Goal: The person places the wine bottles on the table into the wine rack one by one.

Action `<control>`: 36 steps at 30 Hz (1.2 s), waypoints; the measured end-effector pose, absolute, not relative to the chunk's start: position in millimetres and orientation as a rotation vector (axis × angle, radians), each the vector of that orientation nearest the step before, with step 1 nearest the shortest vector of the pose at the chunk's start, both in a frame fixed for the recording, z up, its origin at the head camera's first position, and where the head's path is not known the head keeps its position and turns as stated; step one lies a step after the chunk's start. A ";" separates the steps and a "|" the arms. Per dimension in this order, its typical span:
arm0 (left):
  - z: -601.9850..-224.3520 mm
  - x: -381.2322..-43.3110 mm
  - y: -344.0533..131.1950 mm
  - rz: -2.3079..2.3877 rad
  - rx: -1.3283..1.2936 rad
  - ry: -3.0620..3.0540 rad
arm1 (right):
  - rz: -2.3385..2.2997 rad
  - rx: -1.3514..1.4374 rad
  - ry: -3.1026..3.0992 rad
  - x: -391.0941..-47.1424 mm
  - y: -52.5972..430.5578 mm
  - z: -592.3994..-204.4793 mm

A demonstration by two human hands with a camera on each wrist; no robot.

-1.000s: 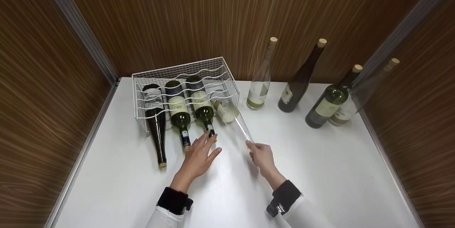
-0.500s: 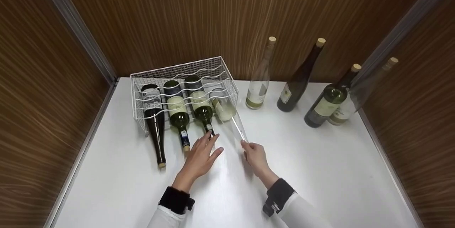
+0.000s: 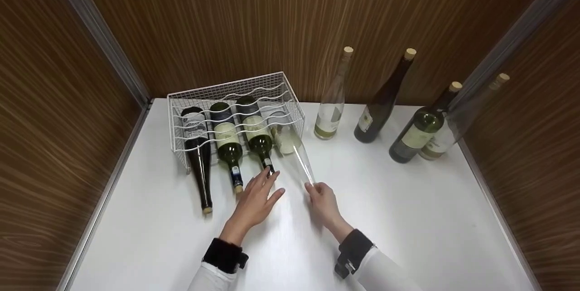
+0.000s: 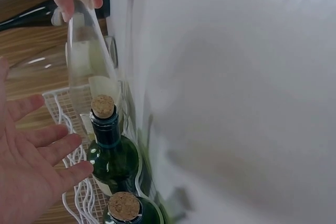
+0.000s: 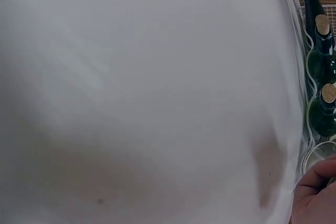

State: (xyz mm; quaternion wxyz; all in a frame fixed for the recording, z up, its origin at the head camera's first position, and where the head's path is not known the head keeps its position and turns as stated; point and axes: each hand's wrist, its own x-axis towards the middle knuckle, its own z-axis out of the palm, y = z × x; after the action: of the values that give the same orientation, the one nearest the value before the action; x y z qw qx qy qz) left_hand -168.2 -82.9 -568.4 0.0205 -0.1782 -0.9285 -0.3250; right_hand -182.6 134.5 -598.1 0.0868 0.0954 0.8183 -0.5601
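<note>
In the head view, my right hand [image 3: 325, 205] grips the neck of a clear glass bottle [image 3: 294, 148] with a pale label. That bottle lies with its base inside a white wire rack [image 3: 217, 93], in the rightmost place, neck toward me. My left hand [image 3: 253, 205] has its fingers spread, near the neck of a corked green wine bottle [image 3: 259, 142]; whether it touches is unclear. The left wrist view has the open left hand [image 4: 39, 163] beside the corked green neck. Another green bottle [image 3: 229, 146] and a dark bottle [image 3: 199, 159] lie farther left in the rack.
Right of the rack several corked bottles stand upright on the white table [image 3: 408, 218]: a clear bottle [image 3: 330, 114], a dark brown bottle [image 3: 378, 105], a green bottle [image 3: 417, 134] and another clear bottle [image 3: 442, 139]. Wood-patterned panels [image 3: 317, 10] enclose the back and sides.
My right hand has shifted slightly left, swinging the clear bottle's neck the same way, so it lies straighter in the rack. The left hand has barely moved.
</note>
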 end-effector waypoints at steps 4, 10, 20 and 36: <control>-567.5 -167.9 -83.0 -1.012 -0.540 -2.893 | -1.652 0.320 2.431 -186.9 132.8 -599.2; -568.0 -169.1 -83.0 -0.997 -0.537 -2.899 | -1.620 0.300 2.377 -197.7 131.3 -600.8; -567.4 -168.1 -82.8 -1.019 -0.531 -2.897 | -1.580 0.279 2.267 -213.4 122.6 -601.8; -566.6 -168.2 -83.0 -1.023 -0.524 -2.897 | -1.594 0.339 2.203 -236.7 117.1 -591.3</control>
State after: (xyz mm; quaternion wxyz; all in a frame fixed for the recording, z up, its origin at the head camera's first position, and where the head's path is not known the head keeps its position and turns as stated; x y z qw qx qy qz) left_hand -168.2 -83.0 -566.6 0.0126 -0.1680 -0.9294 -0.3283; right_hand -236.7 117.1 -591.3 0.1993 0.1212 0.7878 -0.5700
